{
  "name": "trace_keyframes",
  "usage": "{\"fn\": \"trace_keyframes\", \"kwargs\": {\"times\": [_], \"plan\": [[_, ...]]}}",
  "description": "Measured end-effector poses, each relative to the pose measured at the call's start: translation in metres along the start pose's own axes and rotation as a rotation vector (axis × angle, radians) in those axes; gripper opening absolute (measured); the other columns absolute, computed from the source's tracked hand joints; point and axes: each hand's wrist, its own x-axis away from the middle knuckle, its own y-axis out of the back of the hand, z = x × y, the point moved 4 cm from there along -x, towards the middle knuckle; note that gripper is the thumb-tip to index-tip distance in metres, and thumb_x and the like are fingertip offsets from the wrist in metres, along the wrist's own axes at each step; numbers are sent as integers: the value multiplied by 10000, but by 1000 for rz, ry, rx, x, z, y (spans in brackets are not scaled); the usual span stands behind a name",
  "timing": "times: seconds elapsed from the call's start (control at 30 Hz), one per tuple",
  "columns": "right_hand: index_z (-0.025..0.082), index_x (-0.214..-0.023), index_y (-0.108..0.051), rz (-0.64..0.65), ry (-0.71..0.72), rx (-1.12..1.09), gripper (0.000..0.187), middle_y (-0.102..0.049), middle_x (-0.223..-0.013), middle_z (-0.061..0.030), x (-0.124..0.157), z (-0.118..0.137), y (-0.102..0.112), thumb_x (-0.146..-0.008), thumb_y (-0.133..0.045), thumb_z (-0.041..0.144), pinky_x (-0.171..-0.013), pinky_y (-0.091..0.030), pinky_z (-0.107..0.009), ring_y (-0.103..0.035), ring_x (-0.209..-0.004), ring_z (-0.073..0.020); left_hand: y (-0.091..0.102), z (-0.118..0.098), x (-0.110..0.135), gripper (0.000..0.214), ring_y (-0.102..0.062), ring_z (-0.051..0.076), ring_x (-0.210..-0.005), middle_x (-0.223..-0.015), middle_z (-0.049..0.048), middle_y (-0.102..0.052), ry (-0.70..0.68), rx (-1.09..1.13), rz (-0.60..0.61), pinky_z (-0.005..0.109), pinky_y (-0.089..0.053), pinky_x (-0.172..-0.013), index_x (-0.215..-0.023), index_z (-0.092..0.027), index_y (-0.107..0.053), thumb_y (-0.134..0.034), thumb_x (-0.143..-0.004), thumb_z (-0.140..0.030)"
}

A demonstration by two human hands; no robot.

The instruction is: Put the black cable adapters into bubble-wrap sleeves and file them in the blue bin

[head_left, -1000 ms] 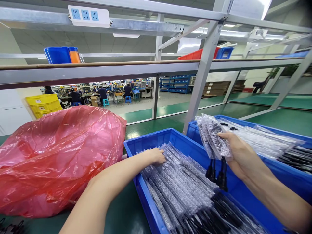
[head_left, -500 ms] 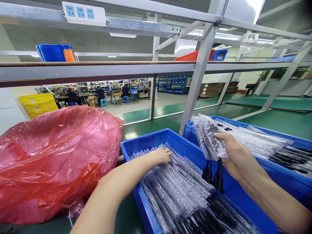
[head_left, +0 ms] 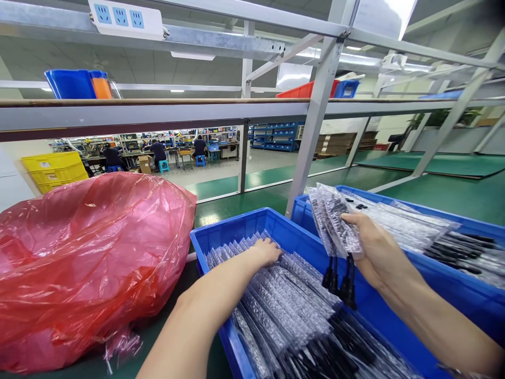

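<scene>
Two hands, bubble-wrap packets, two blue bins

Right hand (head_left: 369,239): between three and four o'clock, raised, thumb across the front, closed on held packets (head_left: 343,229); black connectors (head_left: 348,289) hang beneath.
Left hand (head_left: 270,251): between five and six o'clock, back upward, resting on stacked packets (head_left: 280,305); whether it grips any cannot be told.
Near bin (head_left: 294,231): five o'clock, holds the stacked packets, in rows.
Far bin (head_left: 465,284): between three and four o'clock, holds clear-wrapped black parts (head_left: 453,247).
Red plastic bag (head_left: 94,263): eight o'clock.
</scene>
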Motion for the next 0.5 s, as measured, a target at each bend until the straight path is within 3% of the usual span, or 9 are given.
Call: {"fn": "trace_keyframes", "kwargs": {"times": [0.17, 0.33, 0.43, 0.5], "plan": [[220, -785, -669, 11, 3, -7, 123, -647, -706, 35, -1, -2, 3, -668, -704, 240, -475, -510, -139, -588, -613, -118, 16, -3, 33, 366, -588, 269, -1215, -1375, 116, -579, -56, 87, 141, 502, -516, -1011, -1288, -165, -590, -627, -950, -301], [217, -765, -661, 14, 14, -28, 97, -634, -699, 32, 1, 2, 1, -674, -689, 238, -488, -499, -131, -581, -650, -119, 34, -8, 109, 229, -665, 179, -1000, -1110, 42, -735, -255, 260, 337, 304, -511, -900, -1078, -180, -703, -506, -965, -212], [215, -758, -659, 14, 20, -41, 89, -630, -710, 34, 2, 3, -1, -676, -686, 235, -506, -494, -121, -579, -667, -111, 32, -10, 153, 257, -683, 140, -819, -889, -10, -758, -314, 354, 469, 230, -503, -748, -860, -187, -729, -513, -965, -278], [210, -759, -666, 16, 24, -44, 90, -634, -721, 31, 2, 2, -2, -676, -686, 236, -505, -492, -124, -578, -664, -109, 29, -9, 171, 307, -671, 128, -749, -809, -15, -746, -305, 386, 496, 219, -490, -703, -781, -181, -713, -504, -971, -300]]}}
